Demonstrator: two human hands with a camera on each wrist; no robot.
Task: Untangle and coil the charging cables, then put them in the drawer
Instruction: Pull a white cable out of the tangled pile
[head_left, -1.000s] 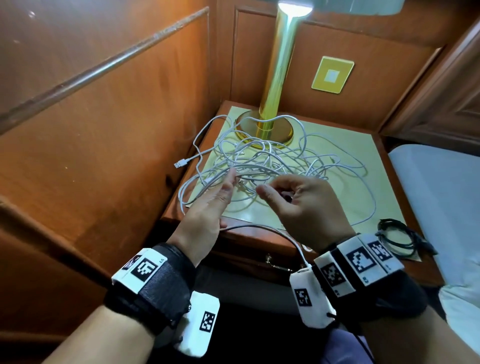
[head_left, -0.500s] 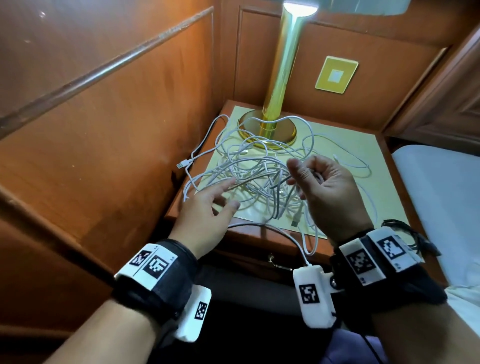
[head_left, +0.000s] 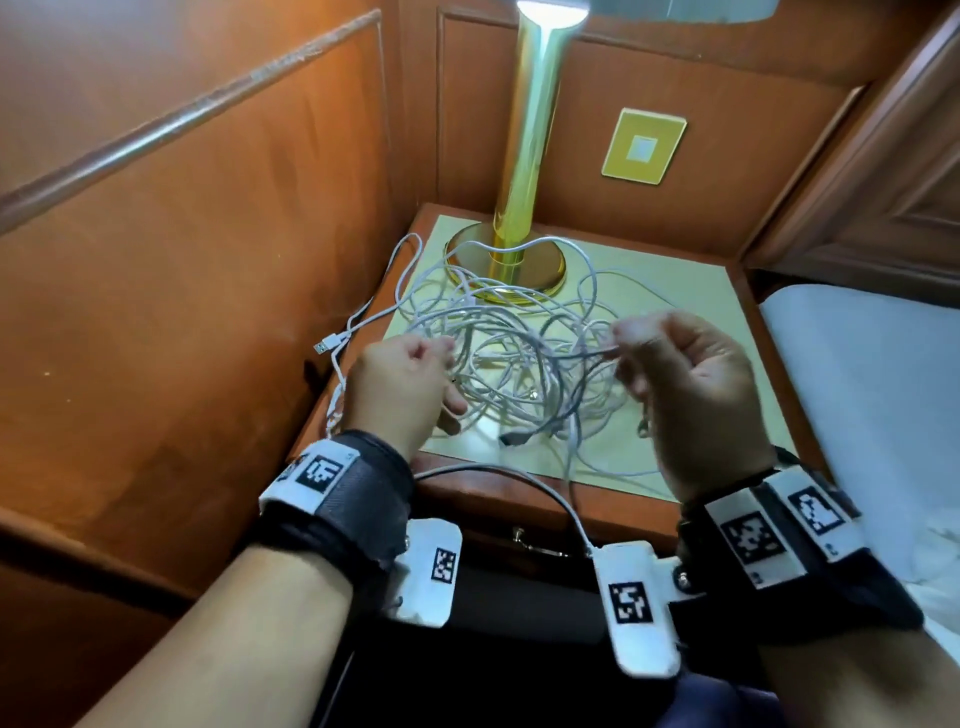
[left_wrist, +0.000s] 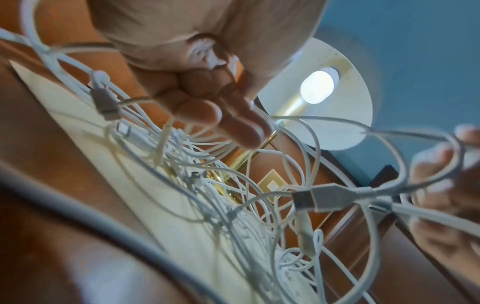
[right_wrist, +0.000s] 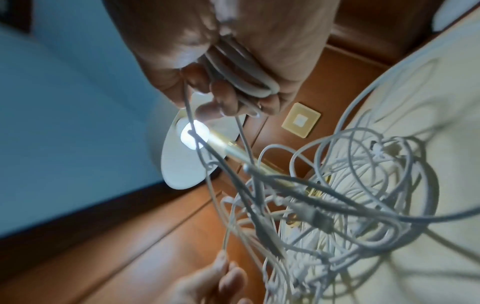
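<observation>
A tangle of white charging cables (head_left: 519, 358) lies on the nightstand (head_left: 691, 291) in front of the lamp base. My right hand (head_left: 623, 343) is raised over the tangle's right side; the right wrist view shows several cable loops (right_wrist: 244, 76) gripped in its fist, with strands hanging down to the pile. My left hand (head_left: 441, 358) is at the tangle's left side, fingers curled, and pinches a white strand (left_wrist: 210, 57). A USB plug (left_wrist: 319, 197) hangs between the hands. The drawer (head_left: 540, 543) below the top is closed, and only its metal handle shows.
A tall brass lamp (head_left: 524, 156) stands at the back of the nightstand, its base touched by cable loops. One USB plug (head_left: 327, 345) hangs over the left edge beside the wood-panelled wall (head_left: 208, 260). A bed (head_left: 883, 389) borders the right side.
My right hand has lifted its gathered loops up and to the right, pulling strands taut. My left hand has gone from open fingers to pinching a strand.
</observation>
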